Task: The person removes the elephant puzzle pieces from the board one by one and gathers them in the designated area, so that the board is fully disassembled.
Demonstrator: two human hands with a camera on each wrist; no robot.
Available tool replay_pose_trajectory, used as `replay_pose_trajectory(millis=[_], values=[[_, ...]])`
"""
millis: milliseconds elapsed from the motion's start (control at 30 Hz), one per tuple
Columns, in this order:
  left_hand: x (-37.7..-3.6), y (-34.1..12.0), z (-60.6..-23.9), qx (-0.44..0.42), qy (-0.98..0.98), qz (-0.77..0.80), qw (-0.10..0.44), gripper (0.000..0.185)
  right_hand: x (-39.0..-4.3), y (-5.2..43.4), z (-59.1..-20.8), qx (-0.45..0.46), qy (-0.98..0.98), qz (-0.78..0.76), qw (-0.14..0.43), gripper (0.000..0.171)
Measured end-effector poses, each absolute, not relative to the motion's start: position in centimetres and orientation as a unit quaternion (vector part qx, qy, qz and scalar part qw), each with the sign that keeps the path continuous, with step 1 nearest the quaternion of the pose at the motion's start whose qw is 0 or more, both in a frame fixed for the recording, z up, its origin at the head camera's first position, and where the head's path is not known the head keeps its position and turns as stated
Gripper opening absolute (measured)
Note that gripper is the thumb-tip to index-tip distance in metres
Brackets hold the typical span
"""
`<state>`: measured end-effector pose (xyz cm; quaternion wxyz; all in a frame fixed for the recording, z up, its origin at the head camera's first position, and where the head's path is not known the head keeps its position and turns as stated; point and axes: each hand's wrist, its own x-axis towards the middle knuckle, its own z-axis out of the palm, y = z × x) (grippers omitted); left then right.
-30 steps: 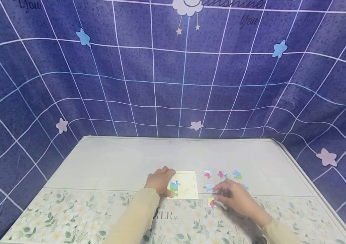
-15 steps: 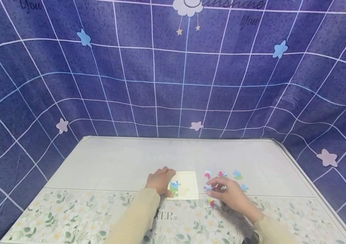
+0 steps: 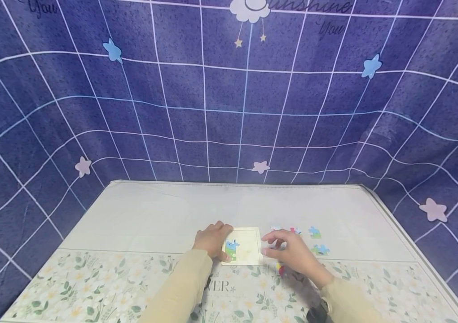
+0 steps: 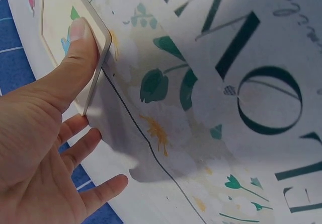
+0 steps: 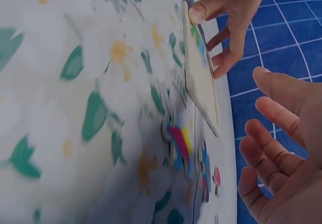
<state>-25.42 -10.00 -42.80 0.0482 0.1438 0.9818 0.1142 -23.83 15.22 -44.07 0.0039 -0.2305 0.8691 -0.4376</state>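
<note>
A shallow wooden puzzle board (image 3: 249, 246) lies on the table, with blue and green jigsaw pieces (image 3: 231, 249) fitted along its left side. My left hand (image 3: 212, 241) grips the board's left edge; in the left wrist view its thumb (image 4: 80, 38) lies on the top face near a corner. Just beyond the board's right edge hovers my right hand (image 3: 291, 253), its fingers loosely bent. The right wrist view shows nothing between those fingers (image 5: 271, 113). Below that hand lies a yellow and pink jigsaw piece (image 3: 280, 269). Another piece is partly hidden behind the hand.
More loose jigsaw pieces lie right of the board, among them a blue-green one (image 3: 314, 232) and a pink one (image 3: 295, 230). The table cover (image 3: 164, 211) is plain at the back and floral in front. A blue gridded curtain (image 3: 221, 112) surrounds the table's back and sides.
My right hand has moved left from the loose pieces toward the board, uncovering pieces on the right. My left hand and the board have stayed in place.
</note>
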Motion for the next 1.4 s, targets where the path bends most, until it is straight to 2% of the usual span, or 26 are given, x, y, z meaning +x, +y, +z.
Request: replay_pose_trajectory(millis=[967, 1400], values=[[-25.5, -9.9, -42.4, 0.137, 0.984, 0.099, 0.052, 0.083, -26.0, 7.6, -45.0, -0.198, 0.904, -0.378, 0.021, 0.025], [-25.1, -9.9, -42.1, 0.138, 0.985, 0.096, 0.048, 0.082, -26.2, 6.2, -45.7, -0.195, 0.941, -0.278, 0.004, 0.033]])
